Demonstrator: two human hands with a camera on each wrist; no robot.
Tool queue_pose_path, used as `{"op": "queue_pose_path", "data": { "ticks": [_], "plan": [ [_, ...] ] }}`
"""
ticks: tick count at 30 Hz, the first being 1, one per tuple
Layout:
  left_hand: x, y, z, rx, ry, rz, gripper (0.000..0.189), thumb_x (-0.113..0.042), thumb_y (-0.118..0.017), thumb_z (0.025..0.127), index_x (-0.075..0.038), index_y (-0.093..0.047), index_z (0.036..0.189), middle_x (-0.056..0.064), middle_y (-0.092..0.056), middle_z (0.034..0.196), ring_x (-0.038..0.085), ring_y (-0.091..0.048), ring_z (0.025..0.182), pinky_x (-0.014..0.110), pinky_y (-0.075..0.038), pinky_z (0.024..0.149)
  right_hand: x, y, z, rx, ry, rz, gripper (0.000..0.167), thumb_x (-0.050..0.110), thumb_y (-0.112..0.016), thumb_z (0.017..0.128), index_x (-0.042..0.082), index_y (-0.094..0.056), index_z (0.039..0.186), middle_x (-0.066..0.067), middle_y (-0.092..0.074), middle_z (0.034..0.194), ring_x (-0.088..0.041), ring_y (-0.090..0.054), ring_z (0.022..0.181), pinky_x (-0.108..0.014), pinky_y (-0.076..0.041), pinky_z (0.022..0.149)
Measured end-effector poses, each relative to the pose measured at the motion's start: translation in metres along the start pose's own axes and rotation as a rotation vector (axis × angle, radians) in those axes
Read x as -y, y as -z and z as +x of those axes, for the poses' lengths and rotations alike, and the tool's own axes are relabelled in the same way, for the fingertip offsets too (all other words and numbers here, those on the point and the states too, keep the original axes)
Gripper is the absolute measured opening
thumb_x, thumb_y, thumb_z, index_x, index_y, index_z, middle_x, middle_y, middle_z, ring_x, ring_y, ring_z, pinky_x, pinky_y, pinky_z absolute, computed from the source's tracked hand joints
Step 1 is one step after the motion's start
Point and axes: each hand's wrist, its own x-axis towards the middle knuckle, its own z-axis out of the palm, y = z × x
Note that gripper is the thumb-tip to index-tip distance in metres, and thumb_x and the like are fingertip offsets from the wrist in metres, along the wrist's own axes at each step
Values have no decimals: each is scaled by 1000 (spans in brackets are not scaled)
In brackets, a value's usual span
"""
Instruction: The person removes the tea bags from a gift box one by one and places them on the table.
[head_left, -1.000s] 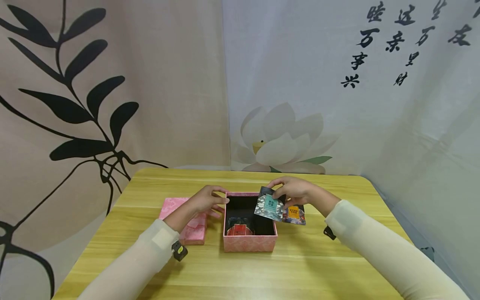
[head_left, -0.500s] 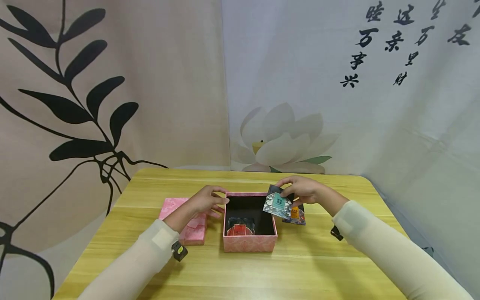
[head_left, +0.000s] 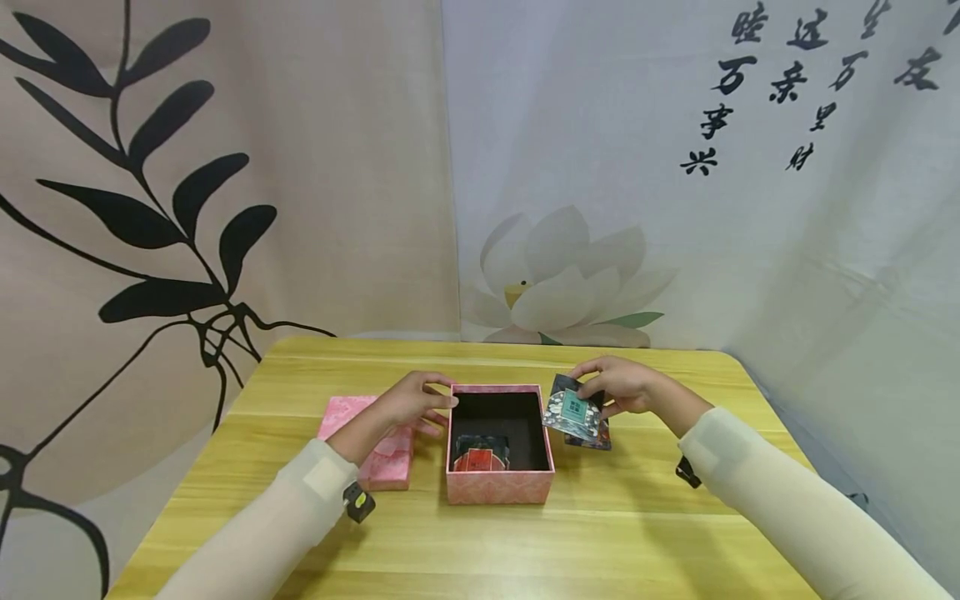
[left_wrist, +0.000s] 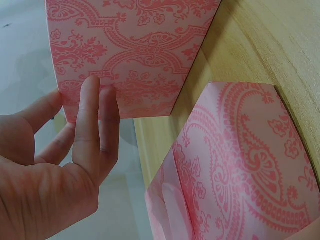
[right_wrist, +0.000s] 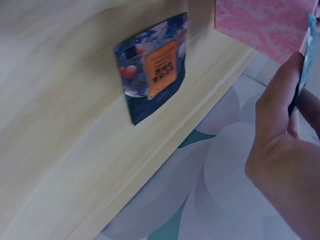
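An open pink patterned box (head_left: 501, 488) with a black inside stands mid-table. My left hand (head_left: 408, 405) touches its left wall; in the left wrist view the fingers (left_wrist: 89, 120) are stretched against the outside of that wall. My right hand (head_left: 624, 385) pinches a dark sachet with a teal label (head_left: 573, 408) beyond the box's right edge. Another sachet, with an orange label (right_wrist: 161, 70), lies on the table beneath it, partly covered in the head view. Inside the box, a sachet with a red label (head_left: 481, 459) lies near the front left.
A pink patterned lid-like box piece (head_left: 388, 472) lies left of the box, partly behind the left forearm. The wooden table (head_left: 480, 550) ends at a printed cloth backdrop (head_left: 375, 208).
My right hand has carried the teal-labelled sachet rightward, from over the box to above the orange-labelled sachet, covering most of it. The left hand and the box have stayed put.
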Motion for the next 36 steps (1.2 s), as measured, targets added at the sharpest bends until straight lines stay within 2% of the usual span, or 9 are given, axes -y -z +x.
{"op": "queue_pose_path", "data": {
  "ticks": [16, 24, 36],
  "plan": [
    [1, 1, 1, 0, 8, -1, 45, -11, -70, 100, 0, -55, 140, 26, -60, 123, 28, -74, 83, 46, -65, 73, -26, 7, -3, 29, -41, 97, 39, 3, -61, 101, 1, -53, 139, -16, -63, 110, -23, -66, 86, -36, -64, 69],
    [2, 1, 2, 1, 7, 4, 47, -13, -71, 99, -1, -54, 141, 27, -59, 127, 28, -74, 84, 46, -65, 72, -38, 7, -2, 2, -58, 94, 32, 3, -63, 100, 3, -60, 131, -15, -66, 108, -23, -67, 85, -38, -64, 68],
    [2, 1, 4, 4, 7, 5, 47, -13, -71, 99, -1, -54, 141, 27, -59, 126, 28, -75, 84, 46, -65, 72, -51, 5, -1, 33, -86, 82, 36, 2, -66, 97, 1, -61, 132, -16, -65, 110, -24, -68, 84, -36, -64, 65]
  ]
}}
